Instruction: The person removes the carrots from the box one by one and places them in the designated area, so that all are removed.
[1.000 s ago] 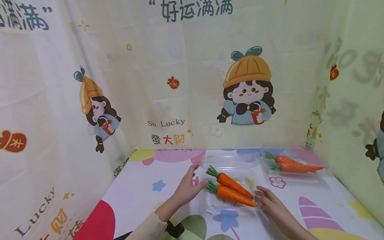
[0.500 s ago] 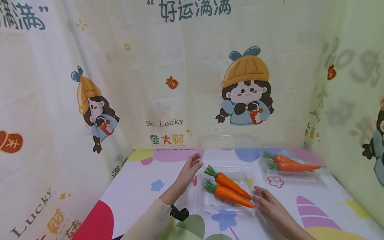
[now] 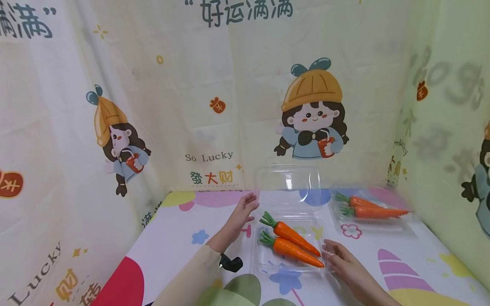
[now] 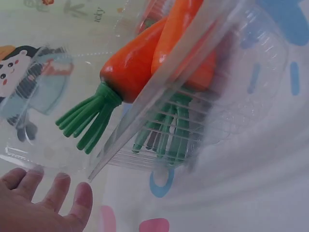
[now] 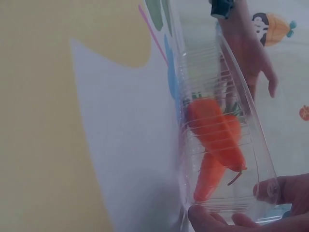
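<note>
Seemingly to steady the box (image 3: 270,257), the right hand (image 3: 342,260) grips its right end — two carrots (image 3: 294,250) lie inside — while the left hand (image 3: 236,217), loosely extended, hovers beside the raised lid (image 3: 288,182).

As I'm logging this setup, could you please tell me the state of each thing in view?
Near box: open
Lid: raised, beyond the near box
Near carrots: lying in the near box
Far box: unclear whether closed
Far carrots: lying in the far box
Left hand: fingers extended, beside the lid
Right hand: gripping the near box's right edge
</note>
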`<state>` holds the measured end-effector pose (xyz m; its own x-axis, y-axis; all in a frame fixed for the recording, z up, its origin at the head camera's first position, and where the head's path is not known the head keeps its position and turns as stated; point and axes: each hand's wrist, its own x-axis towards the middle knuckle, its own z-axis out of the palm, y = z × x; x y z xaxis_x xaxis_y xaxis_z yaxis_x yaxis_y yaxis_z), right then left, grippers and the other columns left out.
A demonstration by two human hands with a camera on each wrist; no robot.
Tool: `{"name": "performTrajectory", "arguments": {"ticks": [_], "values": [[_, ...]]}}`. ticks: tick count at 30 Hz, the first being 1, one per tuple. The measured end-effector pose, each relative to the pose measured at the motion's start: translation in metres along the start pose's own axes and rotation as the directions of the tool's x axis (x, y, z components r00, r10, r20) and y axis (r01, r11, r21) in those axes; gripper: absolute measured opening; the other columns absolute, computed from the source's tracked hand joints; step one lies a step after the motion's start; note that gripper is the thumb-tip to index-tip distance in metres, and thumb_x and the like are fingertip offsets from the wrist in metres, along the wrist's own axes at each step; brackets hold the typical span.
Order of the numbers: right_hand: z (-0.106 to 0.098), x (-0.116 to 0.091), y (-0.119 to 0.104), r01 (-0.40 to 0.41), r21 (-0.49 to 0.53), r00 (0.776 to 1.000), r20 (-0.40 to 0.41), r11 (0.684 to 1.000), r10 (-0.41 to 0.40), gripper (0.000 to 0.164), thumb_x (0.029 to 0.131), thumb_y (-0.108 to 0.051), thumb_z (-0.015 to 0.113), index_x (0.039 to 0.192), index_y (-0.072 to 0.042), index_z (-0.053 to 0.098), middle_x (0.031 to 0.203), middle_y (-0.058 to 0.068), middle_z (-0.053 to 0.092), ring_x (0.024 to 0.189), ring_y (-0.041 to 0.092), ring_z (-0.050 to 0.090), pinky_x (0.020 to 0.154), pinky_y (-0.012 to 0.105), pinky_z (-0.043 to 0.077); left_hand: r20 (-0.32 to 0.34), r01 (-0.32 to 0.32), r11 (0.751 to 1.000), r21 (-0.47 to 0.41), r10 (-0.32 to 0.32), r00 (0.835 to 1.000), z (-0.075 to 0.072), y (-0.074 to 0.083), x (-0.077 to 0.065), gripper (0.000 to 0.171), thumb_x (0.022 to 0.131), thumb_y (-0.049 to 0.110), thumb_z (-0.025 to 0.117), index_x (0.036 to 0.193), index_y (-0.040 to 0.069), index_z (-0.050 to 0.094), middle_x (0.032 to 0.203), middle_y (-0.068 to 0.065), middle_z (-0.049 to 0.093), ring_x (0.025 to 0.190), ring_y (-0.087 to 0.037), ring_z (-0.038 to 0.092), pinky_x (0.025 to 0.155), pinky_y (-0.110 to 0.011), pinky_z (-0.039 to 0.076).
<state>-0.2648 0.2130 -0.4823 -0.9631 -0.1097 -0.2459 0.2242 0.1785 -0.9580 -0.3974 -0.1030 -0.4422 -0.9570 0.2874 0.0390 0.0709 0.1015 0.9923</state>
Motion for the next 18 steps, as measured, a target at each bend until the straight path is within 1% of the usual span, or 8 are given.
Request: {"name": "performTrajectory", "arguments": {"ticks": [5,10,12,18], "values": [[0.001,-0.003,-0.001,-0.055,0.006,0.999,0.001,0.998,0.055,0.071,0.106,-0.036,0.055,0.158,0.001,0.026,0.163,0.033,0.024,0.144,0.047,0.039,0.112,0.061,0.042,0.002,0.022,0.997,-0.075,-0.022,1.000,-0.003,-0.008,0.003,0.066,0.108,0.032,0.050,0.160,0.002,0.024,0.165,-0.022,0.030,0.148,-0.045,0.036,0.114,-0.062,0.040],[0.002,-0.006,0.000,-0.050,-0.003,0.999,-0.017,0.999,0.050,0.069,0.106,-0.036,0.054,0.158,0.001,0.027,0.161,0.032,0.030,0.143,0.046,0.040,0.110,0.061,0.044,0.008,0.056,0.991,-0.120,-0.056,0.998,-0.005,-0.014,0.005,0.065,0.108,0.031,0.048,0.160,0.000,0.024,0.164,-0.023,0.031,0.148,-0.047,0.035,0.111,-0.059,0.044],[0.002,-0.006,0.000,-0.049,-0.011,0.999,-0.019,0.999,0.048,0.068,0.106,-0.036,0.054,0.158,0.001,0.028,0.160,0.032,0.031,0.141,0.046,0.042,0.109,0.061,0.044,0.008,0.064,0.989,-0.131,-0.064,0.998,-0.005,-0.016,0.005,0.065,0.108,0.031,0.048,0.159,-0.001,0.025,0.163,-0.025,0.031,0.147,-0.047,0.035,0.110,-0.057,0.046],[0.002,-0.007,-0.002,-0.089,-0.031,0.996,-0.027,0.996,0.088,0.070,0.105,-0.039,0.056,0.157,0.000,0.030,0.158,0.029,0.035,0.136,0.041,0.047,0.107,0.061,0.047,0.028,0.076,0.987,-0.140,-0.072,0.997,-0.003,-0.022,0.005,0.063,0.108,0.030,0.047,0.160,0.001,0.026,0.162,-0.024,0.031,0.146,-0.044,0.036,0.105,-0.050,0.049]]}}
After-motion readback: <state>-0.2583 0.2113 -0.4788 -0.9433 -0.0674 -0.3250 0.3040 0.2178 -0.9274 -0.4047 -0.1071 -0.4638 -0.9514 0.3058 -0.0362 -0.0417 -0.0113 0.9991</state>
